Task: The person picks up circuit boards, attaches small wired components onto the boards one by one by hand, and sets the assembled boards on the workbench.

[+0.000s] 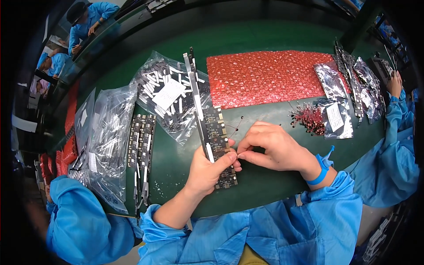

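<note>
My left hand [204, 173] grips a black circuit board strip [216, 128], its thumb lying across the face and the other fingers behind. Long dark strips with white pieces run along the board's left side and stick up past its far end. My right hand [274, 146] has thumb and forefinger pinched together at the board's right edge, close to the left fingertips. What sits in that pinch is too small to make out. Just above it, thin wires with small black bead ends [237, 129] stick out from the board.
A heap of red-wired parts with dark heads [308, 118] lies to the right, beside silver bags [338, 119]. Red bubble wrap [265, 77] covers the table behind. Leftward are a clear bag of black-and-white strips [150, 81], more boards [141, 139] and plastic bags [108, 141]. Co-workers sit on both sides.
</note>
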Demonstrator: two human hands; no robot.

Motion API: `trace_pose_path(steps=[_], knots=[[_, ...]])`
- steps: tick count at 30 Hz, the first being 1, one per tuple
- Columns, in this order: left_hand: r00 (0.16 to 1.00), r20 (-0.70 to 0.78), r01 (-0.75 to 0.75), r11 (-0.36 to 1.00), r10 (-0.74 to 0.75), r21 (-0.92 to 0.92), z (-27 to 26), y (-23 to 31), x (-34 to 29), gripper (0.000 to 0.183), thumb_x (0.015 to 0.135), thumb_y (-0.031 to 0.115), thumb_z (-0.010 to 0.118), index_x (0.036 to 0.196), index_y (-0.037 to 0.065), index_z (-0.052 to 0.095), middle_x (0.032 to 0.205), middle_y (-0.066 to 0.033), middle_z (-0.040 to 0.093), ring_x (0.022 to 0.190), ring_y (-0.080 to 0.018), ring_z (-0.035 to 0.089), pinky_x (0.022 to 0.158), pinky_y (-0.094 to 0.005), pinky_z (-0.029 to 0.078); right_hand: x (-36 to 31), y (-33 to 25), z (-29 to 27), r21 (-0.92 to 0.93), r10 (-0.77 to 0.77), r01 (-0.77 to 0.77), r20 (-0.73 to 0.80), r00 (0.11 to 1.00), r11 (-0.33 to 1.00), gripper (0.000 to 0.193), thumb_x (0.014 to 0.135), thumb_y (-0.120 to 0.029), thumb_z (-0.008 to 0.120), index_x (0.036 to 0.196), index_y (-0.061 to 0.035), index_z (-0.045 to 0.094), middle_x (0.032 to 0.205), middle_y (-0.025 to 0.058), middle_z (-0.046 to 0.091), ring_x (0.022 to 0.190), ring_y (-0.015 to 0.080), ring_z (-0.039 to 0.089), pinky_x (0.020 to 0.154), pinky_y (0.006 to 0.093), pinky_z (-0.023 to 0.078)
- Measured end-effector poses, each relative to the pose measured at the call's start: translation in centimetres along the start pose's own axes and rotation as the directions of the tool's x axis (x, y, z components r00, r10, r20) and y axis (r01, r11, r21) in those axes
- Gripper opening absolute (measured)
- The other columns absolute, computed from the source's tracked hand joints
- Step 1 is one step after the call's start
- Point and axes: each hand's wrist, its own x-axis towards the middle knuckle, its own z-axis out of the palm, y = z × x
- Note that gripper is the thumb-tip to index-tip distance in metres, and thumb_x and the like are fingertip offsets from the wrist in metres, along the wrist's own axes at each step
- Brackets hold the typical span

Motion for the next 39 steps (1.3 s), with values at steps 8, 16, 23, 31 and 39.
trace_pose_path(steps=[8, 16, 23, 31, 39], knots=[[0.999, 0.044, 0.032, 0.979, -0.024, -0.201, 0.0, 0.5, -0.1, 0.032, 0.063, 0.000, 0.034, 0.094, -0.005, 0.036, 0.078, -0.0123, 0.046, 0.064, -0.0200, 0.052, 0.056, -0.0318, 0.047, 0.0, -0.6, 0.3, 0.018, -0.040, 0.043, -0.147, 0.988, 0.999, 0.006, 0.057, -0.006, 0.054, 0.062, -0.0044, 0.050, 0.054, 0.0051, 0.048, 0.050, 0.0189, 0.045, 0.047, 0.0276, 0.036], [0.989, 0.145, 0.049, 0.983, -0.024, -0.176, -0.2, 0.6, -0.3, 0.026, 0.064, 0.000, 0.035, 0.089, -0.003, 0.031, 0.071, -0.0156, 0.046, 0.057, -0.0204, 0.051, 0.046, -0.0306, 0.048, -0.1, -0.8, 1.1, -0.007, -0.081, 0.081, -0.233, 0.969, 0.997, 0.006, 0.056, -0.005, 0.054, 0.060, -0.0048, 0.049, 0.054, 0.0045, 0.049, 0.049, 0.0180, 0.047, 0.046, 0.0265, 0.037], [0.989, 0.149, 0.043, 0.984, -0.017, -0.171, -0.3, 0.5, -0.2, 0.023, 0.063, 0.001, 0.037, 0.086, -0.001, 0.029, 0.066, -0.0160, 0.046, 0.050, -0.0200, 0.050, 0.041, -0.0288, 0.047, -0.2, -0.9, 1.4, 0.006, -0.087, 0.091, -0.243, 0.966, 0.996, 0.009, 0.055, -0.002, 0.056, 0.060, -0.0049, 0.050, 0.053, 0.0033, 0.049, 0.047, 0.0160, 0.047, 0.044, 0.0247, 0.036], [0.996, 0.088, -0.007, 0.982, 0.024, -0.187, 0.1, 0.4, -0.2, 0.024, 0.063, 0.000, 0.038, 0.085, -0.001, 0.029, 0.065, -0.0141, 0.045, 0.051, -0.0194, 0.050, 0.040, -0.0291, 0.047, -0.2, -0.8, 1.6, 0.030, -0.064, 0.073, -0.231, 0.971, 0.997, 0.008, 0.056, -0.002, 0.055, 0.060, -0.0046, 0.050, 0.053, 0.0032, 0.050, 0.047, 0.0163, 0.048, 0.044, 0.0248, 0.036], [0.995, 0.091, -0.015, 0.986, 0.031, -0.167, 0.0, 0.4, -0.3, 0.027, 0.064, -0.002, 0.039, 0.089, -0.001, 0.029, 0.067, -0.0126, 0.045, 0.051, -0.0192, 0.050, 0.042, -0.0296, 0.047, -0.2, -1.0, 1.4, 0.157, 0.075, -0.046, -0.181, 0.981, 0.987, 0.005, 0.057, -0.004, 0.055, 0.060, -0.0045, 0.051, 0.053, 0.0027, 0.051, 0.046, 0.0137, 0.047, 0.042, 0.0230, 0.035]])
